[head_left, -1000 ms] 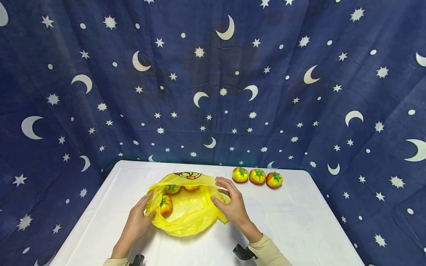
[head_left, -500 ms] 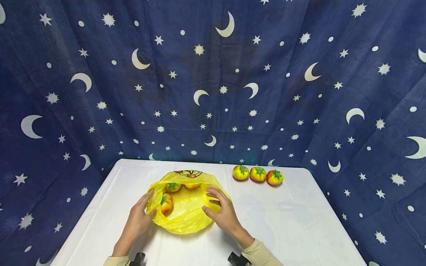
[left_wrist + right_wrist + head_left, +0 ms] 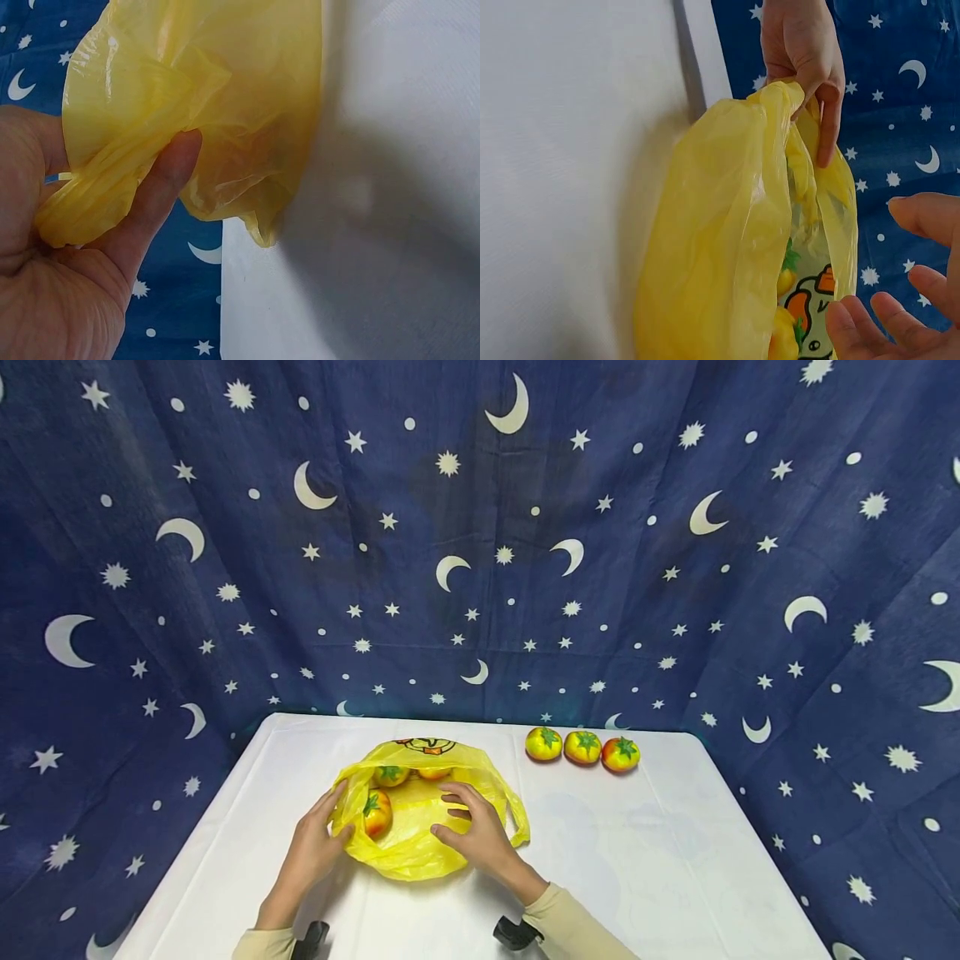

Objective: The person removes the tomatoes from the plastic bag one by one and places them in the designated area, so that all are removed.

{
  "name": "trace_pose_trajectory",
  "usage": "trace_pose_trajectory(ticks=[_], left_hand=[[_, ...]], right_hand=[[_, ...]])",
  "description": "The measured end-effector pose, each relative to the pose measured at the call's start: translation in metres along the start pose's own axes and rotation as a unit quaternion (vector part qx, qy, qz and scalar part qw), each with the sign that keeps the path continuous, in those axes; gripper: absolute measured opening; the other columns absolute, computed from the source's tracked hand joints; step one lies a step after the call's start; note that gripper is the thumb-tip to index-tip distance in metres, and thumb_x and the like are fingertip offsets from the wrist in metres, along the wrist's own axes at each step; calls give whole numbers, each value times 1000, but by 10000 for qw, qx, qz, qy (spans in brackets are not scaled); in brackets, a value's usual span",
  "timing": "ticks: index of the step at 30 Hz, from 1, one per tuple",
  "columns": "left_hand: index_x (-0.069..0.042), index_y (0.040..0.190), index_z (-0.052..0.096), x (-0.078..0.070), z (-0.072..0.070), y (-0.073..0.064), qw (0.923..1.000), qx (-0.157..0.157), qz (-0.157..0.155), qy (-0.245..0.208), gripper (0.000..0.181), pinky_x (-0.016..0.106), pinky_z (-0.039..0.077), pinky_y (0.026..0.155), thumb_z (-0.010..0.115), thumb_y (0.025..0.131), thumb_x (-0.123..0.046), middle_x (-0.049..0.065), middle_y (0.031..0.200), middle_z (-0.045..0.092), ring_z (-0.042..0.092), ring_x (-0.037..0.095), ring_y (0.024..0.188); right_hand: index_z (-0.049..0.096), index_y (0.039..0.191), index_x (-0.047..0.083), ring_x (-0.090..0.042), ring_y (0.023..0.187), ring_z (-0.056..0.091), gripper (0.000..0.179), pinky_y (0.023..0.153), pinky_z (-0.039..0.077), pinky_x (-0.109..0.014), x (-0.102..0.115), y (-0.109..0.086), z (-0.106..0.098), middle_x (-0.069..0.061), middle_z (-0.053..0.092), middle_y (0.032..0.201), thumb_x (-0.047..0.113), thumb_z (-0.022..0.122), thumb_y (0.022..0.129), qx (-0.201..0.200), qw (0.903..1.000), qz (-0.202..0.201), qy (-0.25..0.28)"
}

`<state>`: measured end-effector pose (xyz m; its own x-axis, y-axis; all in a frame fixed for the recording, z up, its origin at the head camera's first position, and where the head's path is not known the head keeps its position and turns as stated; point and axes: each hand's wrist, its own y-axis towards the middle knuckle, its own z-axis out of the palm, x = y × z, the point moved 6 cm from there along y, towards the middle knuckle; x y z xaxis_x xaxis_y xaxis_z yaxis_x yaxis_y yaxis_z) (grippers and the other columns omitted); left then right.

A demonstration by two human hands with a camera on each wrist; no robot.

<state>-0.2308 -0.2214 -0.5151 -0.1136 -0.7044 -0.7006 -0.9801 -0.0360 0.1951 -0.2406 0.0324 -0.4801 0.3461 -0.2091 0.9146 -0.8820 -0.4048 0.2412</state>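
"What's everything resting on?"

"A white bench [image 3: 675, 860], faintly creased, with rounded far corners. Its near side runs out of the head view."

"And what lies on it?"

"A yellow plastic bag [image 3: 405, 865], left of the middle, its open mouth toward the near side. A loop of it spreads out to the right."

"Anything else?"

"Three tomatoes [image 3: 582, 747] with green leafy tops, in a row by the far edge, right of the bag and apart from it."

"Touching each other?"

"Too close together to tell. The right one is reddest and lies slightly nearer; the other two are mostly yellow."
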Motion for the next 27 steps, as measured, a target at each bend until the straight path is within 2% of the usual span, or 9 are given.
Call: trace_pose_trajectory(ticks=[5, 8, 11, 19, 27], left_hand=[[-2, 151, 35, 2, -2, -1, 10000, -14, -83, 22, 75, 63, 33, 112, 67, 83, 4, 29, 151, 39, 38, 50, 138], [-2, 151, 34, 2, 0, 0, 10000, 32, -70, 6, 75, 62, 33, 113, 66, 84, 3, 28, 151, 38, 37, 49, 138], [-2, 151, 34, 0, 2, 2, 10000, 29, -55, -11, 75, 62, 33, 113, 66, 83, 3, 28, 151, 39, 37, 49, 139], [-2, 151, 35, 0, 3, 1, 10000, 3, -77, 7, 75, 62, 34, 112, 67, 83, 2, 28, 151, 39, 38, 49, 138], [-1, 151, 35, -1, 2, 1, 10000, -52, 13, 9, 75, 63, 34, 112, 67, 83, 2, 28, 150, 40, 38, 49, 138]], right_hand=[[51, 139, 16, -35, 127, 55, 59, 102, 52, -45, -20, 15, 19, -8, 52, 143, 9, 74, 85, 66, 10000, 40, 11], [52, 138, 21, -33, 127, 56, 58, 102, 53, -41, -25, 20, 25, -4, 52, 143, 13, 75, 85, 74, 9999, 98, 26], [51, 138, 22, -34, 127, 55, 58, 103, 53, -40, -28, 24, 30, -3, 51, 144, 17, 75, 85, 172, 9997, 146, 40], [48, 143, 12, -34, 130, 53, 64, 104, 52, -42, -34, 33, 48, -5, 48, 147, 19, 75, 86, 388, 9987, 333, 20], [50, 141, 12, -32, 128, 55, 65, 101, 54, -38, -41, 43, 67, -2, 52, 143, 17, 78, 83, 489, 9977, 415, -208]])
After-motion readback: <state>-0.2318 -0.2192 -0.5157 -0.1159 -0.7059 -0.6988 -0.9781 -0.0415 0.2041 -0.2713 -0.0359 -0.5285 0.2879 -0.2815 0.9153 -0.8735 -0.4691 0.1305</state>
